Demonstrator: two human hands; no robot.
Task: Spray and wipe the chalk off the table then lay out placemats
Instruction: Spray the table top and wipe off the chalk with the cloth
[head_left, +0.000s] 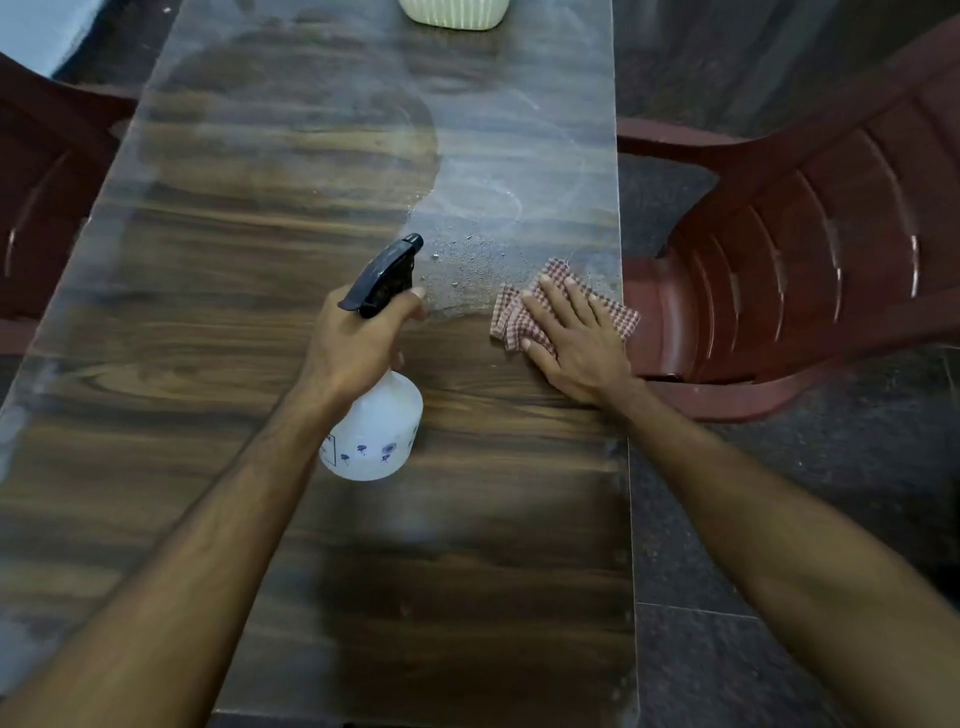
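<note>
My left hand (358, 338) grips the neck of a white spray bottle (376, 431) with a black trigger head (387, 273), its nozzle pointing away over the table. My right hand (574, 338) lies flat with straight fingers on a folded red-checked cloth (524, 317) near the table's right edge. Water droplets (467, 260) bead on the wood just beyond the cloth. Pale chalk smears (493, 192) cover the right and far part of the dark wood-grain table (260, 234). No placemats are in view.
A maroon plastic chair (810, 249) stands close to the table's right edge, another (36, 208) at the left. A pale ribbed container (452, 13) sits at the table's far end. Dark stone floor lies to the right.
</note>
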